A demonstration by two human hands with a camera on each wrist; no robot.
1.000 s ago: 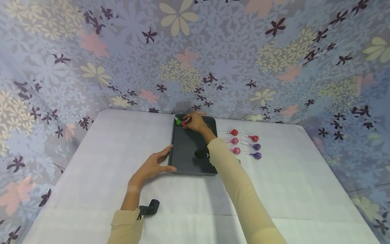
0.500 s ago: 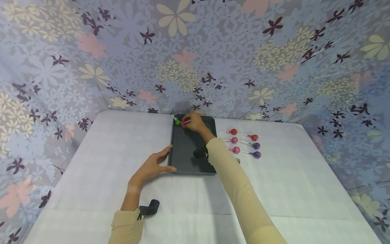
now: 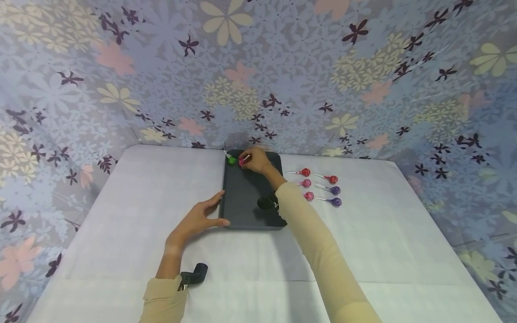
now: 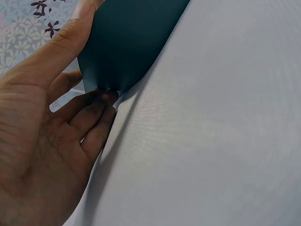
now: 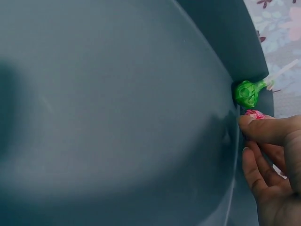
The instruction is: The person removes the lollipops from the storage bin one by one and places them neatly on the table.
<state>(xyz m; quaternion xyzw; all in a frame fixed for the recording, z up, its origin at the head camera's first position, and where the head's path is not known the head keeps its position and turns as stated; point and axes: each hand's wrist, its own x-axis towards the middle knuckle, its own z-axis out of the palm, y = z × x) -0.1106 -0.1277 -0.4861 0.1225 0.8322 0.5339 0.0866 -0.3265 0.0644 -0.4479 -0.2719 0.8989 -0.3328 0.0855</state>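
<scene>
A dark grey tray [image 3: 246, 193] lies on the white-covered table. My left hand [image 3: 198, 217] holds its near left corner, thumb at the rim and fingers against the outer side; the left wrist view has these fingers [image 4: 91, 120] bent at the tray's lower edge. At the far end, my right hand [image 3: 257, 160] pinches a pink lollipop [image 3: 241, 162] between thumb and fingers; in the right wrist view its wrapped head [image 5: 255, 114] is mostly hidden by the thumb. Left of it, a green lollipop [image 5: 248, 94] rests in the tray's far left corner, stick over the rim.
Right of the tray lie red lollipops [image 3: 332, 179], pink lollipops [image 3: 308, 196] and purple lollipops [image 3: 335, 202] in rows; the right sleeve passes close by them. A flower-patterned cloth [image 3: 258, 89] hangs behind the table's far edge.
The right hand and the pink lollipop have shifted slightly right, away from the green lollipop. The left hand stays at the tray. The whole view has drifted slightly.
</scene>
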